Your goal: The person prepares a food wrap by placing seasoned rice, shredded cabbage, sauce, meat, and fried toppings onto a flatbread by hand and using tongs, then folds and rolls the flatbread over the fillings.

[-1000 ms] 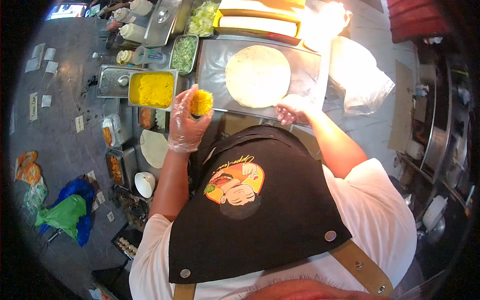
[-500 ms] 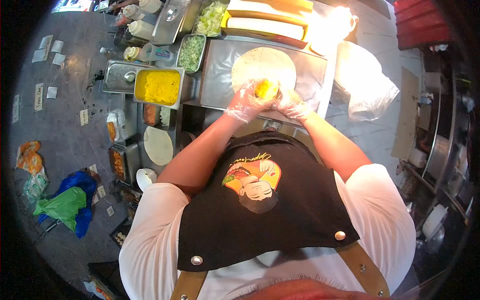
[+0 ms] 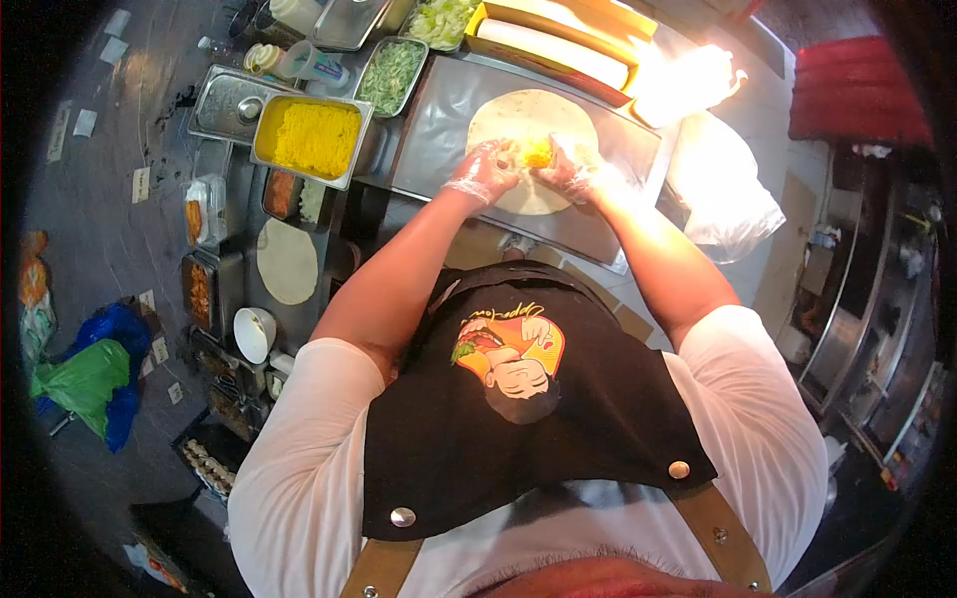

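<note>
A round flatbread (image 3: 533, 110) lies on the metal work surface (image 3: 439, 120) in front of me. A small mound of yellow rice (image 3: 537, 153) sits near its middle. My left hand (image 3: 485, 171), in a clear plastic glove, has its fingers curled in against the rice's left side. From the other side, my right hand (image 3: 571, 171), gloved the same way, closes its fingers on the rice. Glare and the gloves blur the fingertips. To the left stands a metal pan of yellow rice (image 3: 314, 137).
Pans of shredded greens (image 3: 391, 76) and chopped lettuce (image 3: 442, 22) stand at the back. Beside them is a yellow box with a white roll (image 3: 553, 55). A plastic bag (image 3: 723, 184) lies right; another flatbread (image 3: 287, 261) and a white bowl (image 3: 255, 335) are left.
My hands have moved apart and lowered the rice from between them onto the flatbread. The whole view has shifted slightly.
</note>
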`<state>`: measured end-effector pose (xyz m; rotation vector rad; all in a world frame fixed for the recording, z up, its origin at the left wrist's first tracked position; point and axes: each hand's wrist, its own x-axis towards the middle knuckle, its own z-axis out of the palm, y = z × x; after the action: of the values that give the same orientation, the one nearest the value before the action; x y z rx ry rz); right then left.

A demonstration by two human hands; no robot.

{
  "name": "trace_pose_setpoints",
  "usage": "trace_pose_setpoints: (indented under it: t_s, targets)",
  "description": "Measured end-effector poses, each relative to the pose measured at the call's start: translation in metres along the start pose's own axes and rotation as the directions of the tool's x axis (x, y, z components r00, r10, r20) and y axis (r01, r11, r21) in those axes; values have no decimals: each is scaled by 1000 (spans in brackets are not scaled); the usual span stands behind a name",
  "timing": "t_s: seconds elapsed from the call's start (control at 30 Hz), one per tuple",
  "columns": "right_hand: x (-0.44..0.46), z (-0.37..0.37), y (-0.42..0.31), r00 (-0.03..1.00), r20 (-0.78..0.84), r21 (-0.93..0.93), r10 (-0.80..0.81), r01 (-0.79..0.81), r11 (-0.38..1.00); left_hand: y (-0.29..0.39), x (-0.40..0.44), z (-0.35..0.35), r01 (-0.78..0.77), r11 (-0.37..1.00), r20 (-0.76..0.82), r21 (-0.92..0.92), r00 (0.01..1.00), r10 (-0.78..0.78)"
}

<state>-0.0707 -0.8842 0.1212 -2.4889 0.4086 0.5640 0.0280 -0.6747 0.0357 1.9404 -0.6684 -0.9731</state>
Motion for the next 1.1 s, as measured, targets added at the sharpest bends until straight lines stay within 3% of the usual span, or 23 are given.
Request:
trace_pose_setpoints:
  t_s: [0.1,0.17,0.3,0.5,0.7,0.8,0.9,1.1]
  targets:
    - [13,8,7,996,-62,-50,-59,56,997,22,3,-8,75,997,58,31,995,-76]
    - [17,9,5,987,-125,-48,-99,94,994,22,7,-7,47,999,43,11,998,-48]
    - [12,-9,-16,992,-96,-83,-86,78,994,32,6,-13,51,998,68,-35,996,-49]
    - [14,-8,-11,997,-63,-119,-39,32,992,45,-1,-19,65,992,4,104,998,-66]
    - [-11,-31,-20,993,6,-184,118,-115,976,30,19,-15,-254,925,-43,281,960,277]
    - [-26,-37,-19,991,-4,-203,133,-131,970,5,28,-6,-319,874,-191,367,893,407]
    - [-38,-30,1,988,-38,-129,149,-153,980,1,33,-8,-386,882,-182,271,879,441]
    - [-61,-11,33,989,-138,37,53,-48,998,19,11,-17,-459,729,-58,508,826,561]
